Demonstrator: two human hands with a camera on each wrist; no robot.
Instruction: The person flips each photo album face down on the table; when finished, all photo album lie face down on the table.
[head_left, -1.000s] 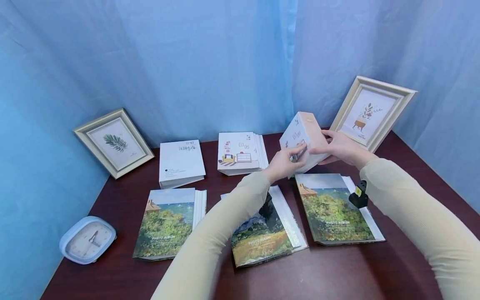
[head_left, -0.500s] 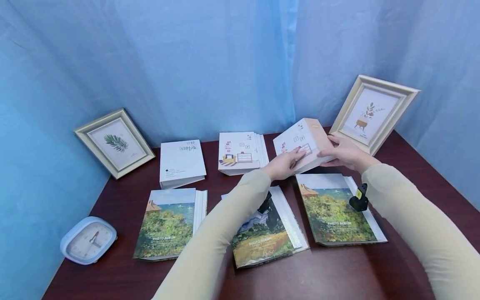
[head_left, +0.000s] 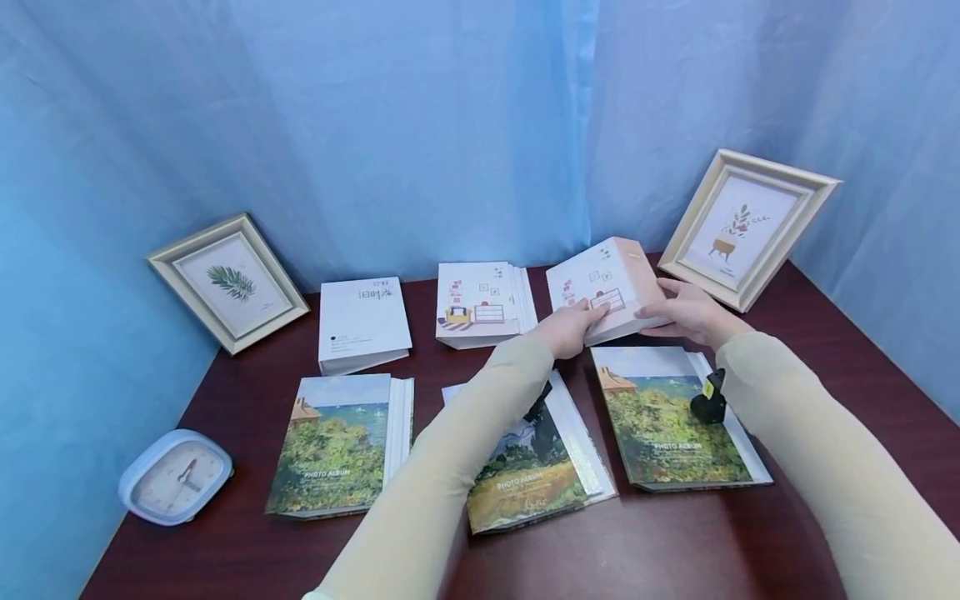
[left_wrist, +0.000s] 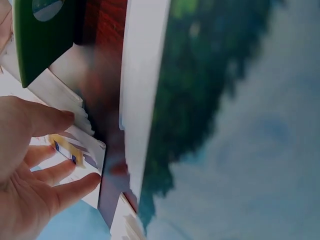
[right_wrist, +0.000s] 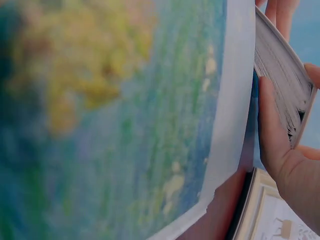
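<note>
A thick white photo album (head_left: 583, 273) with line drawings on its cover and a pinkish spine sits at the back right, tilted towards the camera. My left hand (head_left: 567, 329) holds its front left corner, fingers over the cover. In the left wrist view, the left thumb (left_wrist: 55, 117) lies by the page edges and the fingers spread over a yellow armchair print. My right hand (head_left: 686, 312) grips the spine side near the front. The right wrist view shows the page block (right_wrist: 282, 75) between the right thumb (right_wrist: 270, 120) and fingers.
Two more white albums, one plain (head_left: 363, 325) and one illustrated (head_left: 476, 304), lie along the back. In front are three painted albums, left (head_left: 330, 450), middle (head_left: 525, 492) and right (head_left: 667, 417). Frames with leaf (head_left: 231, 283) and plant (head_left: 738, 225) pictures flank them; a clock (head_left: 176, 477) stands left.
The white album has come down from a steep tilt to a flatter pose at the back right. Both hands lowered with it, and the left fingers shifted towards its front left corner.
</note>
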